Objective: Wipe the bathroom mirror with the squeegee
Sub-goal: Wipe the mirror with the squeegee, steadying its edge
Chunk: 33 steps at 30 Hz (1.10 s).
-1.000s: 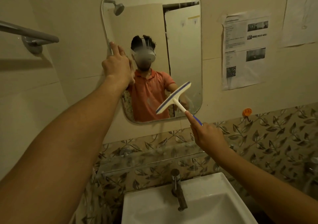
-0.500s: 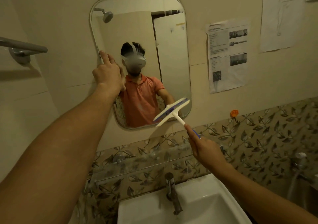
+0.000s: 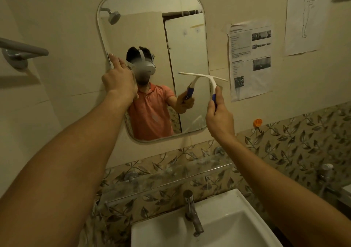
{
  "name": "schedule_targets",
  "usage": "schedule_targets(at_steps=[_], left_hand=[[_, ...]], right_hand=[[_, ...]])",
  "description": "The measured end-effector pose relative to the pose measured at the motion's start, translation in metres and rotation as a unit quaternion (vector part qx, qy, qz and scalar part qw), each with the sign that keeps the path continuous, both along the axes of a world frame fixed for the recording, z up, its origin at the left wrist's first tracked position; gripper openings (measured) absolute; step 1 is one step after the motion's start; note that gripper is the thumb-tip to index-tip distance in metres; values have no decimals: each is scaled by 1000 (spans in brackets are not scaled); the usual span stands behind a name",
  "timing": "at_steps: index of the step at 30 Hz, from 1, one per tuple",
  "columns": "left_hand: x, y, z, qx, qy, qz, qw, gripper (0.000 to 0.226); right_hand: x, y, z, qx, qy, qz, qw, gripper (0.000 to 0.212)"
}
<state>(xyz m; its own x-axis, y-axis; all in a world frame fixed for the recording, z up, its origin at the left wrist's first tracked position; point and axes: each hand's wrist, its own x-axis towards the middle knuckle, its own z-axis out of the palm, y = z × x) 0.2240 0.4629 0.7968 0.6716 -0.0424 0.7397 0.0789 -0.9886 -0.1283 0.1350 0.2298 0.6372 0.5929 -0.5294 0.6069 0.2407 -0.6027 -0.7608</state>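
Head view puts the big glass mirror with round corners (image 3: 133,28) on the wall in front of you. The white square sink (image 3: 218,205) sits below it at 6 o'clock. A printed paper sheet (image 3: 245,87) is taped to the wall at 3 o'clock from the mirror.

Your left hand (image 3: 118,79) rests on the mirror's rim at 9 o'clock. One finger lies straight on the rim. The others are hidden, so I cannot tell if they grip it. Your right hand (image 3: 219,114) is wrapped tight round the blue handle of the white plastic squeegee (image 3: 209,77). Its blade lies level at the mirror's 3 o'clock side, half over the glass and half over the wall.

Watch out here. I think the blade could bump on the rim if you pull it down like this, since part of it hangs past the glass. Its tip is also near the paper sheet and might wet or tear it.

Half a second ago the squeegee was lower, near 5 o'clock on the mirror, and its blade was tilted. Your left hand has stayed at the same spot.
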Motion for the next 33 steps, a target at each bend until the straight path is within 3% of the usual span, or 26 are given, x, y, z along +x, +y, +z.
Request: schedule_targets(at_steps=[8,18,24,31,33], left_hand=[[6,4,-2,19,-18,-14,1000,106],[0,9,-1,3,6,-36,999,137],[0,7,-1,7,4,-41,999,122],[-4,5,1,6,6,-29,1000,128],[-4,6,0,2,10,-28,1000,132]], right_hand=[[-7,14,-60,13,55,-35,998,58],[-17,39,-132,57,143,-17,988,57],[-23,54,-147,64,163,-8,985,58],[-34,50,-149,0,212,20,977,55],[-42,49,-152,-6,190,19,982,57]])
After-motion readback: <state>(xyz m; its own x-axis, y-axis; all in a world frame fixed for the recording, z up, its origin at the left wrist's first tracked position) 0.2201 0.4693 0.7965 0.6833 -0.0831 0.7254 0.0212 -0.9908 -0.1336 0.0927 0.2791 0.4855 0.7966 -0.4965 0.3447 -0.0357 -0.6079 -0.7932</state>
